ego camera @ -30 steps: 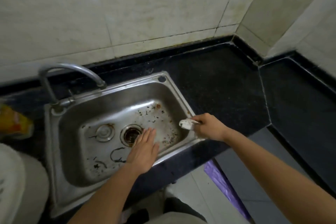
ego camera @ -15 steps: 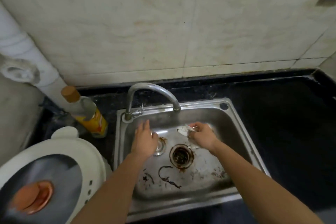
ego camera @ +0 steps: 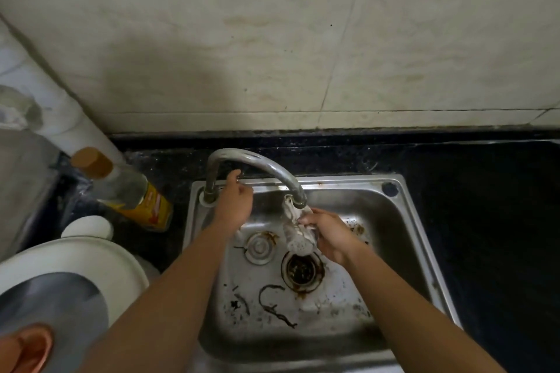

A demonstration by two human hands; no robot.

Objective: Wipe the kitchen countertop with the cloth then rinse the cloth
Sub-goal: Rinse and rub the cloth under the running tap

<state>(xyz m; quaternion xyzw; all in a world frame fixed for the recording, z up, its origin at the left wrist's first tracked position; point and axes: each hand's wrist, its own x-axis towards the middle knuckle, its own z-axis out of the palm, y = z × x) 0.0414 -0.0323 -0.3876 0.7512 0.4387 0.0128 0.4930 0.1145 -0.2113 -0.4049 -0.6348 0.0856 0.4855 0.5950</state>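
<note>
White cloth (ego camera: 295, 228) under steel faucet (ego camera: 257, 165)

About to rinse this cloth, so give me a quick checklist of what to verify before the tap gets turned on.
1. Cloth held under the faucet spout: ok.
2. Right hand gripping cloth: ok.
3. Left hand at the tap handle: ok; the handle itself is hidden.
4. Water running: cannot tell.
5. Drain open: ok, though debris lies around it.
6. Sink free of dishes: ok.
</note>
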